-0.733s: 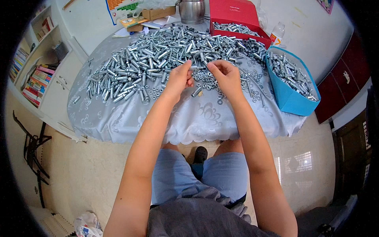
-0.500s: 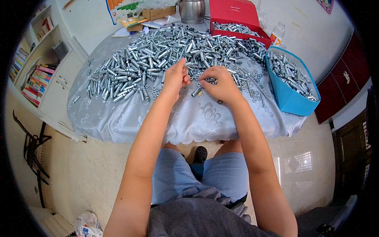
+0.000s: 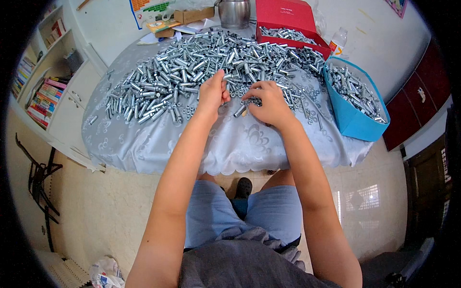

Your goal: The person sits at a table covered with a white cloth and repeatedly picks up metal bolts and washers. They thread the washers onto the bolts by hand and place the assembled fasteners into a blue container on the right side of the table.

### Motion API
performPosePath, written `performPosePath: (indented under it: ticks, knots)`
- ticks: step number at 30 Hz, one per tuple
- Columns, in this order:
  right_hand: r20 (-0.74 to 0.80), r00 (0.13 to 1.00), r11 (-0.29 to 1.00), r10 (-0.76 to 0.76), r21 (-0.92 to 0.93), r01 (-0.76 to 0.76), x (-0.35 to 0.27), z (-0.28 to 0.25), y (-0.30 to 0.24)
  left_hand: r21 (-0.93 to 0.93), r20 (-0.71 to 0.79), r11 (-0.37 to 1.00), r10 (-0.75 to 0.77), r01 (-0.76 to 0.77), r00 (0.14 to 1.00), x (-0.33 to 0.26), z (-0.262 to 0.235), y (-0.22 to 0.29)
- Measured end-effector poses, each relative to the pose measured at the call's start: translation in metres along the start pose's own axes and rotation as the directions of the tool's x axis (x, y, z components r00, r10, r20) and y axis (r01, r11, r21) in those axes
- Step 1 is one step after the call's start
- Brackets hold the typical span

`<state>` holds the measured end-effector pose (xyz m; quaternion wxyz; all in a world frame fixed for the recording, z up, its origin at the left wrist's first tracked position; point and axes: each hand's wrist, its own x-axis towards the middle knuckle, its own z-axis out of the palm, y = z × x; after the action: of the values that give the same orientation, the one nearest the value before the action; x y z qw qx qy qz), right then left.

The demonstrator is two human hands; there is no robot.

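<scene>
My left hand (image 3: 211, 95) is closed in a fist, thumb on top, at the near edge of a large heap of silvery metal sleeve bolts (image 3: 187, 72). What it grips, if anything, is hidden by the fingers. To its right, my right hand (image 3: 270, 104) reaches down with bent fingers apart over small metal nuts (image 3: 255, 101) on the cloth. No held piece shows in it. A short metal sleeve (image 3: 239, 111) lies between the hands, beside the right thumb.
The heap covers much of a table with a pale grey patterned tablecloth (image 3: 211, 149). A blue fabric bin (image 3: 357, 117) full of bolts stands at the right. Behind are an open red box (image 3: 288, 19) holding bolts, a plastic bottle (image 3: 338, 41) and a steel jug (image 3: 234, 13).
My right hand's fingers have moved from near the thumb to spread lower over the nuts. My left hand stays closed and has shifted only slightly.
</scene>
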<state>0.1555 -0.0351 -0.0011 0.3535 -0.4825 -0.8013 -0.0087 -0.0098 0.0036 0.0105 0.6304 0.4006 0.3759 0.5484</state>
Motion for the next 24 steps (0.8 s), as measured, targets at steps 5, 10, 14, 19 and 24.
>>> performPosePath:
  ticks: [5, 10, 14, 19, 24]
  knots:
    - [0.031, 0.999, 0.997, 0.018, -0.076, -0.015, -0.004, 0.007, 0.004, -0.002, -0.002, 1.0, -0.014, 0.014, 1.0, -0.001, 0.002, 0.001]
    - [0.029, 0.999, 0.998, -0.027, -0.057, 0.029, -0.001, 0.006, 0.002, 0.027, -0.023, 0.999, -0.032, 0.032, 0.999, -0.003, 0.005, 0.002]
    - [-0.015, 0.998, 0.992, -0.061, -0.114, 0.058, 0.0, 0.006, -0.001, 0.058, 0.004, 0.998, -0.011, 0.011, 1.0, -0.003, 0.003, 0.0]
    - [-0.184, 0.965, 0.947, 0.184, 0.295, -0.125, 0.011, 0.001, -0.006, 0.105, 0.023, 0.993, -0.05, 0.047, 0.998, 0.001, 0.001, -0.003]
    - [-0.158, 0.949, 0.834, 0.274, 0.53, -0.153, 0.013, 0.0, -0.009, 0.139, 0.065, 0.987, -0.085, 0.075, 0.994, 0.002, 0.0, -0.004]
